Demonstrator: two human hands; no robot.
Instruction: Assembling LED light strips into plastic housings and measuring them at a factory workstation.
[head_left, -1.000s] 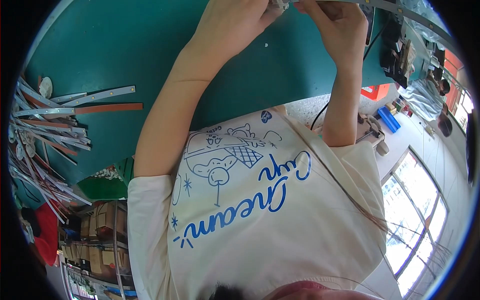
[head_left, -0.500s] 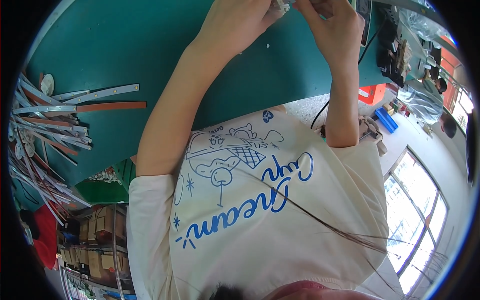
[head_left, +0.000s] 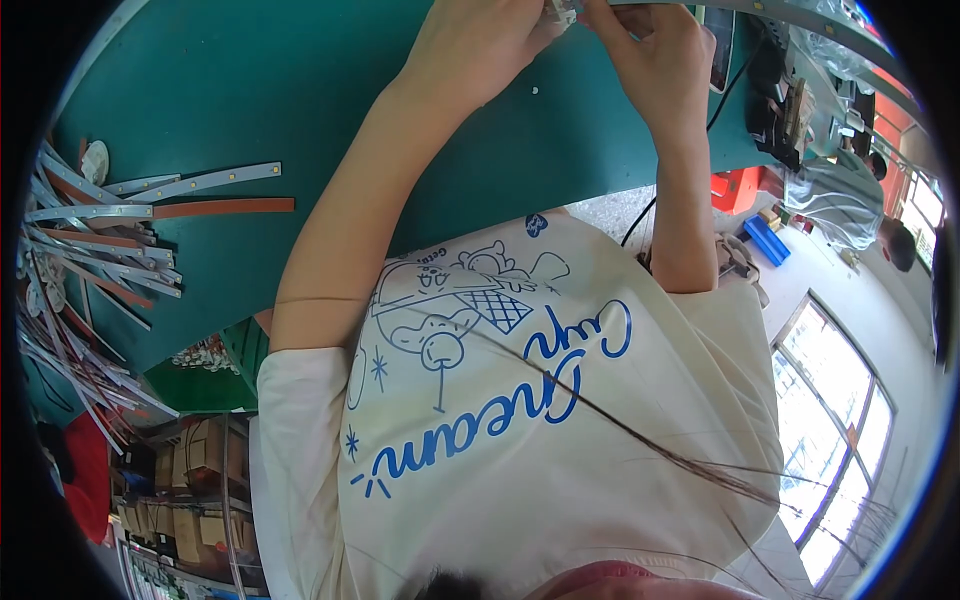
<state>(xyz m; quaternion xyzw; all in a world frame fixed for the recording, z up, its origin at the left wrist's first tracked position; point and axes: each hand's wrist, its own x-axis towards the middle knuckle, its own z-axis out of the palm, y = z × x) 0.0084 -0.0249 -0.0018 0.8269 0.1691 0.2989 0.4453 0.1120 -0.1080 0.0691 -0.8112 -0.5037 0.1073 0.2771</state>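
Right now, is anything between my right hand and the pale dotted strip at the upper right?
Nothing visible is: the strip runs along the picture's top edge to your right hand. The phone-like device is just right of that hand, not between them. I can't tell whether you grip the strip.

At the upper edge, the left hand [head_left: 488,38] pinched a small whitish piece [head_left: 564,13]. A pale LED strip [head_left: 815,20] curved rightward from the right hand [head_left: 660,50]. Loose strips [head_left: 100,212] lay heaped on the green surface [head_left: 250,100], at left.
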